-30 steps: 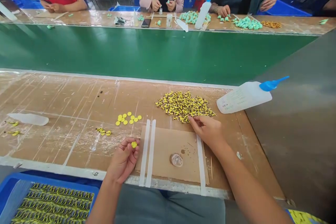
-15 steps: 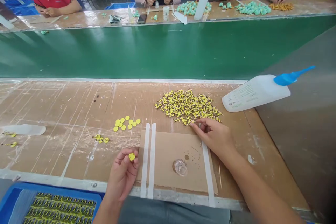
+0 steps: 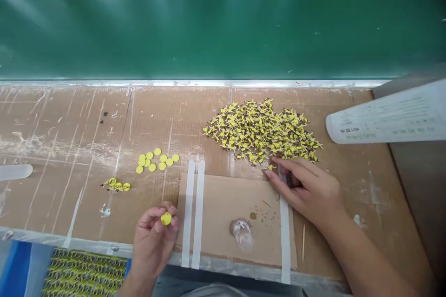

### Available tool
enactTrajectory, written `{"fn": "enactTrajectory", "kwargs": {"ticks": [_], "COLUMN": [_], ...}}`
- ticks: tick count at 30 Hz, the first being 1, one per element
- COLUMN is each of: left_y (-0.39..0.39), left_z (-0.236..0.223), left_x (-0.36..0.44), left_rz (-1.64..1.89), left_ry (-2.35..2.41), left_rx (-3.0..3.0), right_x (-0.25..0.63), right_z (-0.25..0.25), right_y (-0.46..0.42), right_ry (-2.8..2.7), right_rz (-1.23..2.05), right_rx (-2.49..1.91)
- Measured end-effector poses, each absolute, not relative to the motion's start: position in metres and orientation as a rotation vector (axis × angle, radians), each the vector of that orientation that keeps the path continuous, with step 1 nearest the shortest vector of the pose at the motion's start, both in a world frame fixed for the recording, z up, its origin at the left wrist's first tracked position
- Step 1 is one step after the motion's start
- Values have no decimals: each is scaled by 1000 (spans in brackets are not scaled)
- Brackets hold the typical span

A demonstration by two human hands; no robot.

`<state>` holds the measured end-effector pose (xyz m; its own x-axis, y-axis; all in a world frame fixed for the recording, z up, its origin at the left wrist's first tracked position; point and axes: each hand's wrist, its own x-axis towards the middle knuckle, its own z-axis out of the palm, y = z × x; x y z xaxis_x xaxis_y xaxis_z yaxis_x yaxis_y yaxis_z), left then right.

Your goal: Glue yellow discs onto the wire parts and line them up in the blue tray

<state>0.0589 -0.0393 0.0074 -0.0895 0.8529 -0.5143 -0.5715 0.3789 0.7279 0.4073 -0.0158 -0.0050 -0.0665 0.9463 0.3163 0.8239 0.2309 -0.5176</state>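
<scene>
My left hand [image 3: 155, 236], near the front edge of the table, pinches a round yellow disc [image 3: 166, 218] between thumb and fingers, its flat face up. At the near edge of a pile of small yellow, dark brown and pale pieces [image 3: 258, 132], my right hand [image 3: 310, 188] has thumb and index finger closed around one small yellow-and-brown piece [image 3: 271, 167]. Several loose yellow discs [image 3: 152, 167] lie left of the pile. Closer to me on that side is a little group of discs with dark pieces on them [image 3: 118, 186].
A cardboard sheet [image 3: 223, 204] with white tape strips lies between my hands, bearing a clear blob-like small dish [image 3: 243, 235]. A thin wooden stick [image 3: 303, 242] is at its right. A white bottle [image 3: 386, 118] leans in from the right. A blue tray [image 3: 16, 267] with rows of yellow-dark pieces sits below left.
The view has tipped downward, so the people opposite are out of frame. My right thumb and index finger now have a small piece between them. My left hand keeps its disc.
</scene>
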Motion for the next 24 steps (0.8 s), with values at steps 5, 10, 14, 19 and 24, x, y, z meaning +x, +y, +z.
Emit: {"fn": "enactTrajectory", "kwargs": {"ticks": [5, 10, 14, 19, 24], "left_y": [-40, -37, -35, -33, -36], "left_z": [3, 6, 9, 15, 15], "left_x": [60, 64, 67, 71, 71], "left_rz": [1405, 1530, 1509, 1505, 1502], "left_ry": [1167, 1017, 929, 909, 902], "left_rx": [282, 333, 365, 397, 412], "right_x": [402, 403, 408, 408, 405], "right_z": [-4, -13, -20, -18, -16], "right_y": [-16, -10, -3, 0, -3], "right_ry": [-1918, -1912, -1903, -1823, -1723], "right_rz": [259, 255, 326, 470, 616], "right_rx": [-1572, -1618, -1593, -1556, -1485]}}
